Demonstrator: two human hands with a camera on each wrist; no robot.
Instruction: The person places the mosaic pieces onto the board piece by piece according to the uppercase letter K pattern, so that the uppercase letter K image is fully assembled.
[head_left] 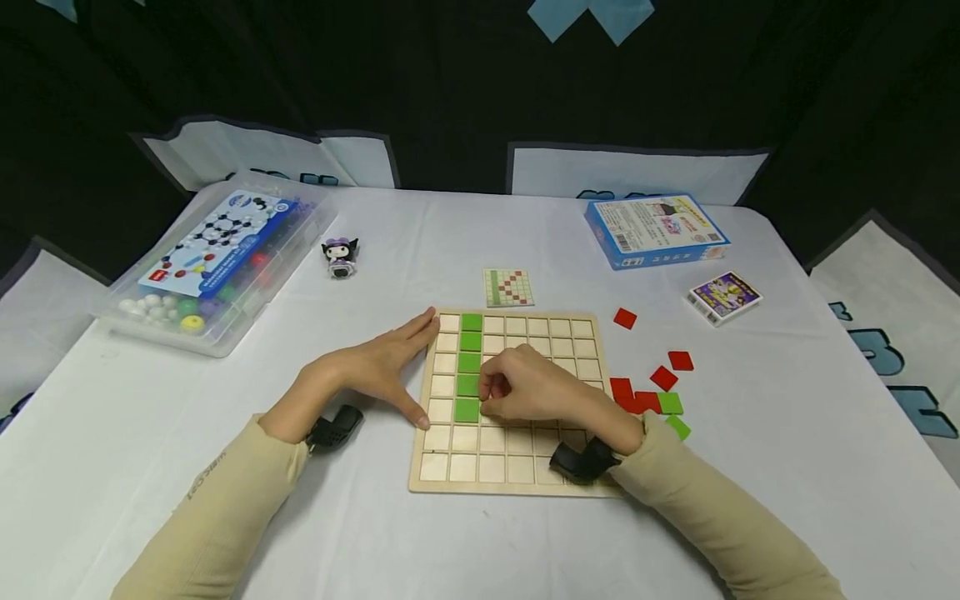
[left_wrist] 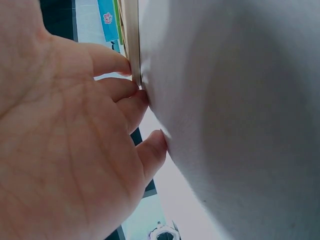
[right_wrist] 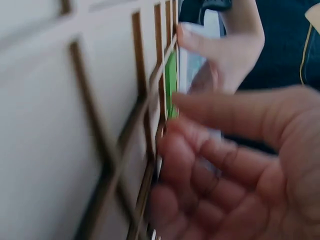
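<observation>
A wooden grid board (head_left: 420, 475) lies on the table, with a column of several green square tiles (head_left: 469, 363) in its second column from the left. My right hand (head_left: 536, 387) is over the middle of the board, fingers curled. Its thumb and index fingertip pinch at the right edge of the lowest green tile (head_left: 467, 410), also visible as a green tile (right_wrist: 171, 80) in the right wrist view. My left hand (head_left: 378, 367) lies spread along the board's left side, thumb and fingertips at the edge; the left wrist view shows its fingers (left_wrist: 132, 107) beside the board's rim (left_wrist: 132, 40).
Loose red tiles (head_left: 663, 378) and green tiles (head_left: 670, 403) lie right of the board. A small pattern card (head_left: 509, 287) lies behind it. Farther off are a clear plastic case (head_left: 217, 258), a little figurine (head_left: 341, 257), a blue box (head_left: 656, 231) and a card box (head_left: 724, 297).
</observation>
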